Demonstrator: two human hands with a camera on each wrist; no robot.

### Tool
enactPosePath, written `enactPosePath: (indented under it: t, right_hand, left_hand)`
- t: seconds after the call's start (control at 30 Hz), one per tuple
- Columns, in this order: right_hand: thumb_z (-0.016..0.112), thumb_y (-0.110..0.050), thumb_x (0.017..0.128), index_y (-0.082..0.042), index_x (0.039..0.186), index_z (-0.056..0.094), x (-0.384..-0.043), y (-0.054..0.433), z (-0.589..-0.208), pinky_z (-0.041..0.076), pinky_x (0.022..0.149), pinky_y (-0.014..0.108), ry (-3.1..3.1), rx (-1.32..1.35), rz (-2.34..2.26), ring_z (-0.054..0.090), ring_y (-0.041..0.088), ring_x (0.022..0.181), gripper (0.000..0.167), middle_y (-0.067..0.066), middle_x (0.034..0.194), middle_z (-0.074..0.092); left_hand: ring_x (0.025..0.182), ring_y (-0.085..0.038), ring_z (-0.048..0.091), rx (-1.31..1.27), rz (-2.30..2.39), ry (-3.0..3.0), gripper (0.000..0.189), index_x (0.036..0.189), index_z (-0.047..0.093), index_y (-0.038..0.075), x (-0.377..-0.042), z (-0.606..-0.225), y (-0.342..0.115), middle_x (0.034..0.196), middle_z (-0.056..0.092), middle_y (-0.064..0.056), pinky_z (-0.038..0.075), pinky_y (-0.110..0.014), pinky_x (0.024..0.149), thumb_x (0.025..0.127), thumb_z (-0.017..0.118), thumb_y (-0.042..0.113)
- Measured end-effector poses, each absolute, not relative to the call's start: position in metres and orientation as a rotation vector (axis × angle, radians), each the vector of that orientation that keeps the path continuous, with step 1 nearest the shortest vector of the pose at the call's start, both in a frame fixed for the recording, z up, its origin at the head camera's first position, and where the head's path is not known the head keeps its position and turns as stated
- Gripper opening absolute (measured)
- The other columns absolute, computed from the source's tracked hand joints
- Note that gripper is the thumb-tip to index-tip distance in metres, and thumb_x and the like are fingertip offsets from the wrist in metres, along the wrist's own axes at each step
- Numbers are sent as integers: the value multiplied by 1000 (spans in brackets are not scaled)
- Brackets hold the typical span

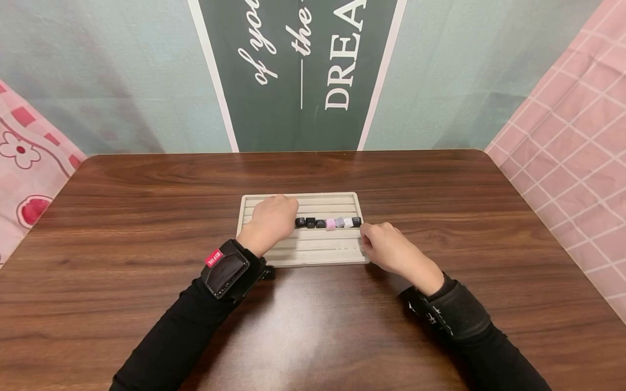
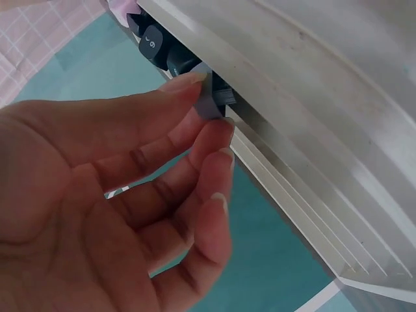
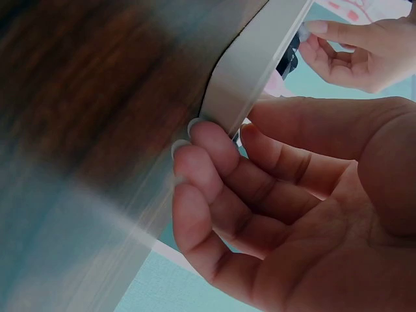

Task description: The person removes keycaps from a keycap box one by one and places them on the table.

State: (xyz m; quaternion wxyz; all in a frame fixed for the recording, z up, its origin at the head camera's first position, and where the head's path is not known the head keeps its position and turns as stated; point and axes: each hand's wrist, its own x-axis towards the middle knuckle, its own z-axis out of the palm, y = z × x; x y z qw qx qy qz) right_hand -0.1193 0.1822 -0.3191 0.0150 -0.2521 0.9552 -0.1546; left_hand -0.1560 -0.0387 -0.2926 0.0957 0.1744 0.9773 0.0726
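A pale slotted tray (image 1: 313, 255) lies on the table. A row of several small keycaps stands across it, among them a black keycap (image 1: 310, 222), a pink keycap (image 1: 331, 224) and a white keycap (image 1: 348, 222). At the row's left end, my left hand (image 1: 271, 220) pinches a grey keycap (image 2: 208, 97) between thumb and forefinger, against the tray's slot; its other fingers are loosely bent. My right hand (image 1: 391, 248) grips the tray's right edge, thumb at the rim and bent fingertips against the outer side. Its forefinger's tip is partly hidden, beside the last dark keycap (image 1: 357, 221).
The brown wooden table (image 1: 146, 217) surrounds the tray. Behind it hangs a green cloth (image 1: 146, 81) with white lettering on a dark panel. Pink cloths hang at both sides. Black straps (image 1: 230, 271) wrap both wrists.
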Motion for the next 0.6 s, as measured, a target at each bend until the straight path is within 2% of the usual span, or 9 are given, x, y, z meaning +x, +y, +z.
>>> enactPosePath:
  t: [0.2, 0.6]
  right_hand:
    - [58, 4, 75, -9, 65, 43, -119, 182, -319, 32, 48, 27, 2972, -770, -473, 40, 15, 53, 22, -2, 58, 39]
    - [58, 3, 76, -9, 65, 43, -119, 182, -319, 32, 48, 27, 2970, -764, -472, 40, 15, 53, 22, -1, 58, 39]
  left_hand:
    - [62, -19, 48, 499, 215, 2901, 14, 83, 60, 2, -156, -295, -39, 77, 57, -11, 43, -34, 49, 83, 47, -3]
    - [61, -19, 45, 495, 227, 2890, 16, 86, 60, 2, -155, -296, -41, 80, 58, -11, 40, -32, 50, 84, 45, -3]
